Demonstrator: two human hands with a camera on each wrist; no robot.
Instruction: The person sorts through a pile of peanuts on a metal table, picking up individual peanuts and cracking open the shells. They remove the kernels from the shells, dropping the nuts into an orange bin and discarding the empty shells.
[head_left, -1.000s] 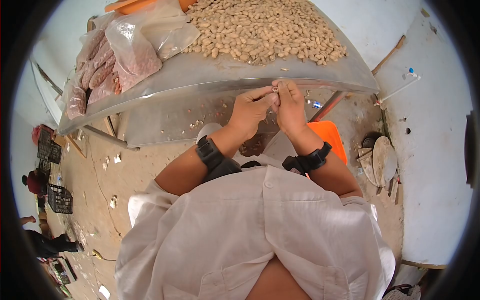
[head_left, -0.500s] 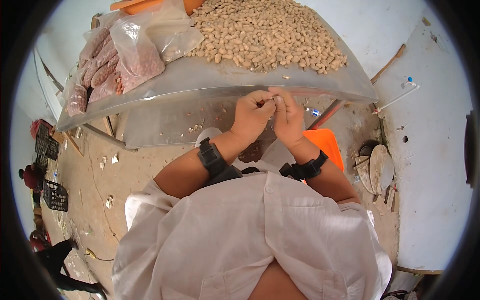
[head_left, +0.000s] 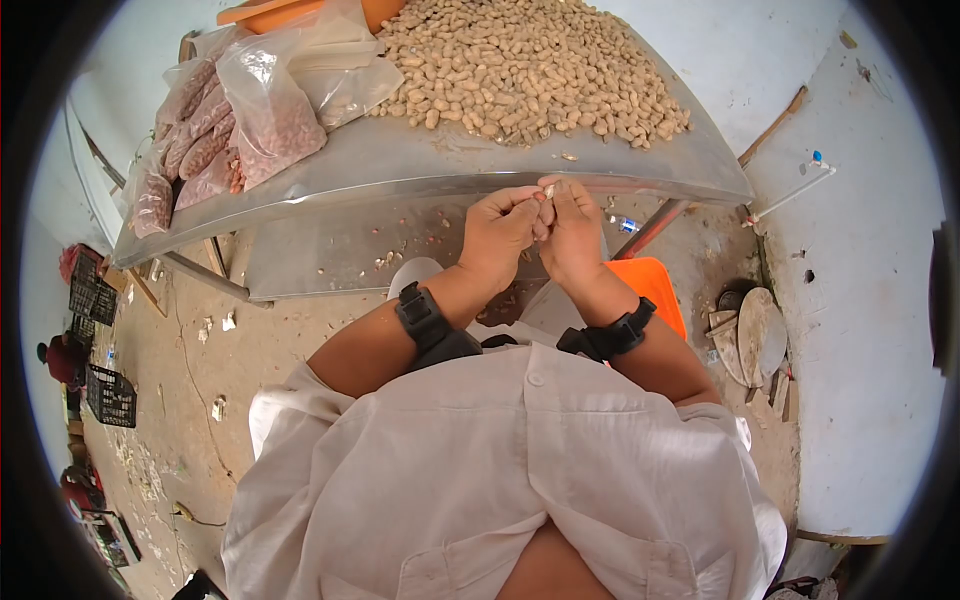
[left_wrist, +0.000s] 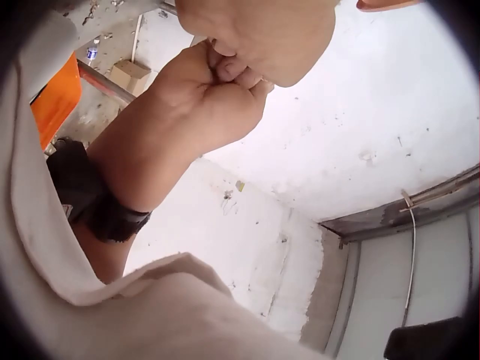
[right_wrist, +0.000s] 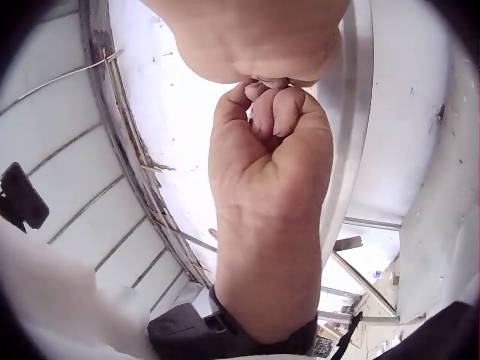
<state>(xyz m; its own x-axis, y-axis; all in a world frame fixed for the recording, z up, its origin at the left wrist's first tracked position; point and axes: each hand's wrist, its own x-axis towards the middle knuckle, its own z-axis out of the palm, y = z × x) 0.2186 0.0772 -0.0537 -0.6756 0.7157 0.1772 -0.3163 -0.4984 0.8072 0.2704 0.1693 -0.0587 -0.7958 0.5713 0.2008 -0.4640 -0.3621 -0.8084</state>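
Note:
Just in front of the metal table's near edge, my left hand (head_left: 497, 232) and right hand (head_left: 575, 228) meet at the fingertips. The right thumb and forefinger pinch a pale, opened peanut shell (head_left: 550, 191). Beside it a small reddish peanut kernel (head_left: 539, 197) shows at the left fingertips, which pinch at the same peanut. Both wrist views show the fingers curled, with the peanut hidden behind them. Beyond the hands, a wide heap of unshelled peanuts (head_left: 530, 70) covers the tabletop (head_left: 400, 150).
Clear plastic bags (head_left: 265, 115) of reddish kernels lie at the table's left, before an orange basin (head_left: 275, 12). An orange stool-like item (head_left: 650, 290) stands below right. Shell bits litter a lower shelf (head_left: 300, 255). Black crates (head_left: 110, 395) stand on the floor at far left.
The fingers have shifted around the peanut; its opened shell and a reddish kernel now show. Both hands sit slightly lower in view than a second ago. A person at far left has moved mostly out of view.

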